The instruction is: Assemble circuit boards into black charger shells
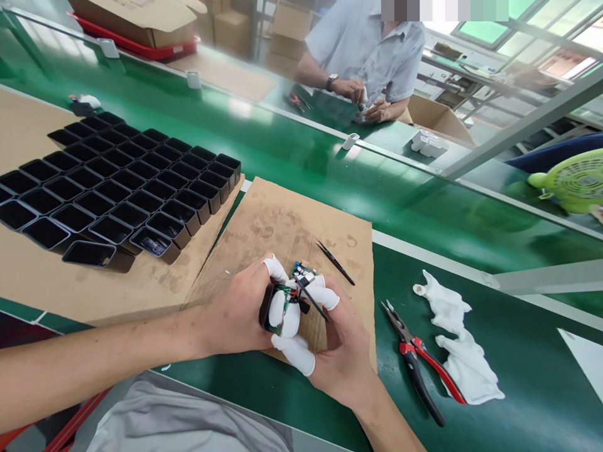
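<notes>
Both my hands meet over the cardboard sheet, with white finger cots on several fingertips. My left hand (242, 307) is closed around a small black plastic case (266, 307). Beside the case, a green circuit board (301, 272) with small components and wires shows between my fingers. My right hand (346, 342) has its fingers bent around the board, pinching a thin dark stick-like piece (315, 300) whose kind I cannot make out. My fingers hide much of the board and case. Dark tweezers (335, 262) lie on the cardboard beyond my right hand.
Rows of black open-topped cases (117, 182) stand on cardboard at left. Red-and-black long-nose pliers (414, 351) and crumpled white finger cots (466, 364) lie at right on the green bench (400, 402). Across the bench, a person (372, 69) handles a small part.
</notes>
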Motion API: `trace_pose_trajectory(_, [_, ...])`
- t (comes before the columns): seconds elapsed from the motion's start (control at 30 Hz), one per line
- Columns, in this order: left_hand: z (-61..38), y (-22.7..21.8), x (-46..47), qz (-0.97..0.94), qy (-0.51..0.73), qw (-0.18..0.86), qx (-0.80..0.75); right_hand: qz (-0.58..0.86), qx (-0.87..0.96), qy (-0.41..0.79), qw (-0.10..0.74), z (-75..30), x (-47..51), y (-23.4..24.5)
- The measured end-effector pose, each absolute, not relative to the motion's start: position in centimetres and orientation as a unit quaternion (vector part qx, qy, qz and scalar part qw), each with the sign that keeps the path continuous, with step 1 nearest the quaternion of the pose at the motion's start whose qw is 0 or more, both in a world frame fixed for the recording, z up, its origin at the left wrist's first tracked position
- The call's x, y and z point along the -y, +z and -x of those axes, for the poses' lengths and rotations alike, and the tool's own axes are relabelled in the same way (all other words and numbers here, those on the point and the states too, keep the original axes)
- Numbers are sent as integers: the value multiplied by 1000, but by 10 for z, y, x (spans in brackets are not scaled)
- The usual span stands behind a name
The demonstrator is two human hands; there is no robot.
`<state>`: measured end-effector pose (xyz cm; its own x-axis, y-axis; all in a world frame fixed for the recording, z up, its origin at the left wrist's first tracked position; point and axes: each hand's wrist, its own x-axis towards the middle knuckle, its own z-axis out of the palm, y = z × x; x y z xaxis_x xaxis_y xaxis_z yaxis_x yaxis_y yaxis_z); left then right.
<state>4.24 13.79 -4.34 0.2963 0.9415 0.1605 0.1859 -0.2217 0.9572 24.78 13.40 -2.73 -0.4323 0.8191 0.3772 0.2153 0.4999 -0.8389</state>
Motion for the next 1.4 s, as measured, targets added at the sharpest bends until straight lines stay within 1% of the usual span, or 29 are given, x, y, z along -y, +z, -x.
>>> trace_pose_trajectory(0.2, [-42, -42, -138, -669, 420, 435, -431, 346, 760, 376, 402, -248, -134, -27])
trace_pose_trajectory(0.4, [-42, -44, -138, -675, 407, 444, -427, 349, 766, 362, 402, -247, -136, -26])
trace_pose_trajectory(0.67, [-41, -42, -139, -704, 406, 397, -427, 354, 762, 369, 397, -245, -136, -26])
trace_pose_trajectory(1.07, [-41, -44, -138, -702, 405, 394, -434, 357, 757, 376, 398, -245, -133, -31])
trace_pose_trajectory(1.4, [-43, -43, -138, -694, 427, 384, -434, 352, 753, 385, 402, -248, -130, -32])
